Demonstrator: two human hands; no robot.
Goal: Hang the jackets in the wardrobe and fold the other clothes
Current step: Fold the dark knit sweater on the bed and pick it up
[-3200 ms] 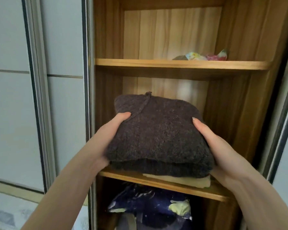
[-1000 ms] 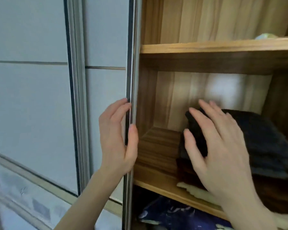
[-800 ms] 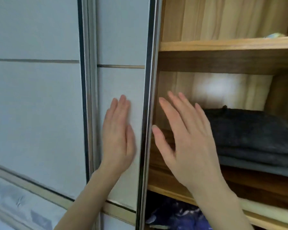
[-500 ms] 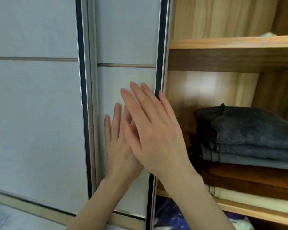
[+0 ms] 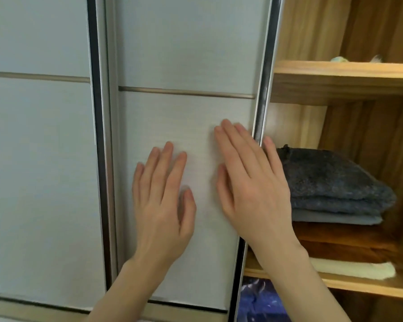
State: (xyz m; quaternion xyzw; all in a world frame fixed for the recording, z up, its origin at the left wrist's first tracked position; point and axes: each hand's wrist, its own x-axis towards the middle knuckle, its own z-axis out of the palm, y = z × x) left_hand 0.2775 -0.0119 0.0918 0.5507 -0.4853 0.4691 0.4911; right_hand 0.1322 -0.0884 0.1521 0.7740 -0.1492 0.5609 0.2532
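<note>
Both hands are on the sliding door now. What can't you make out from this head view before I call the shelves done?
- Left part of the folded stack: hidden behind the right hand and the sliding door.
- Items on the upper shelf: only slivers show over its front edge, blurred.
- Dark blue item below: cut off by the bottom edge and the forearm.
- Hanging jackets: none in view.
- Left hand: flat on the door.
</note>
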